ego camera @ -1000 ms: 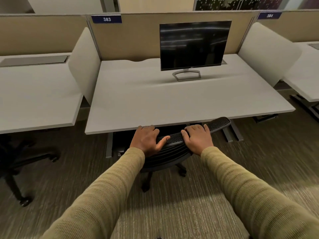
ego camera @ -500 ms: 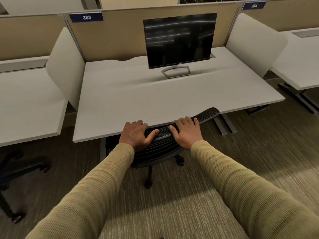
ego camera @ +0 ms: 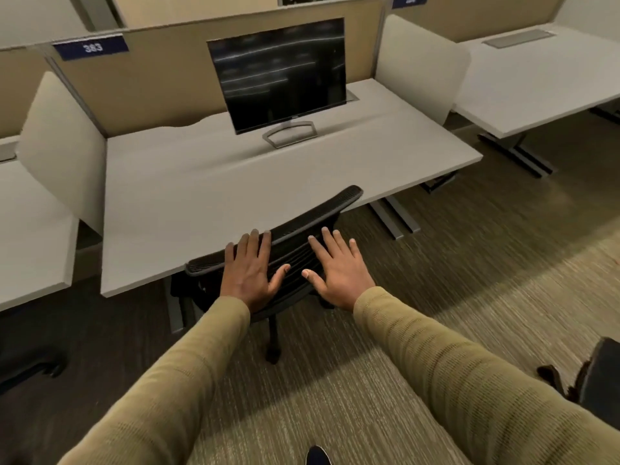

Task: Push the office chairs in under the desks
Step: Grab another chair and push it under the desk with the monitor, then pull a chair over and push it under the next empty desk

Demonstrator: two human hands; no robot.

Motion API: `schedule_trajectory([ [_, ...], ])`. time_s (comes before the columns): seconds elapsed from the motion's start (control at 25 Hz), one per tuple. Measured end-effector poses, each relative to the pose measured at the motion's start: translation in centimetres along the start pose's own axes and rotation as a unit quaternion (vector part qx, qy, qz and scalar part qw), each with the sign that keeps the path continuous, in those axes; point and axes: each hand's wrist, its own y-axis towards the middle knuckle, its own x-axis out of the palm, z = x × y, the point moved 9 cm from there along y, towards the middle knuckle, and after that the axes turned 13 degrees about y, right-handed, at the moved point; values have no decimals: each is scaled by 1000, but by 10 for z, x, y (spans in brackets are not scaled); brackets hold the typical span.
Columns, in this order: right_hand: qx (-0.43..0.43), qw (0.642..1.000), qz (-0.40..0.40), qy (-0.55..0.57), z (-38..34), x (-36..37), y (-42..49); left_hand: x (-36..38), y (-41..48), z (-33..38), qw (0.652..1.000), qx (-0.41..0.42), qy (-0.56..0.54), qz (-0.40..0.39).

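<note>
A black mesh office chair (ego camera: 322, 213) stands tucked under the white desk (ego camera: 214, 203) marked 383, its backrest top against the desk's front edge. My left hand (ego camera: 250, 273) hovers flat over the backrest with fingers spread. My right hand (ego camera: 339, 270) is beside it, also flat and spread. Whether the palms still touch the mesh I cannot tell. Neither hand grips anything. The chair's seat is hidden under the desk; one leg with a caster (ego camera: 273, 355) shows below.
A dark monitor (ego camera: 278, 73) stands on the desk. White side screens (ego camera: 63, 152) divide it from neighbouring desks (ego camera: 536, 82). Another chair's base (ego camera: 27, 367) sits at the left edge, and a dark chair part (ego camera: 597, 377) at the lower right. Carpet lies behind me.
Both hands have let go of the backrest top and opened flat, drawing back a little. The view has swung left and tilted, so the desk looks skewed.
</note>
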Motion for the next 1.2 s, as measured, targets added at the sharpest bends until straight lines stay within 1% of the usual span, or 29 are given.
schedule_trajectory([
  [0.08,19,1000,-4,-8,15,-3,-33,-2,-19,37,1000,2,-28,-7],
  [0.16,39,999,-5,-9,33,-10,-73,-10,-38,81,998,22,-52,-10],
  [0.4,82,997,5,-1,81,-40,-213,-41,-104,221,991,72,-95,-62],
  [0.72,109,994,18,8,136,-94,-418,-107,-201,398,978,144,-135,-67],
  [1.0,127,989,71,-6,180,-163,-507,-166,-242,528,956,232,-174,-50],
  [1.2,161,981,97,-41,227,-210,-550,-214,-245,613,918,299,-262,7],
])
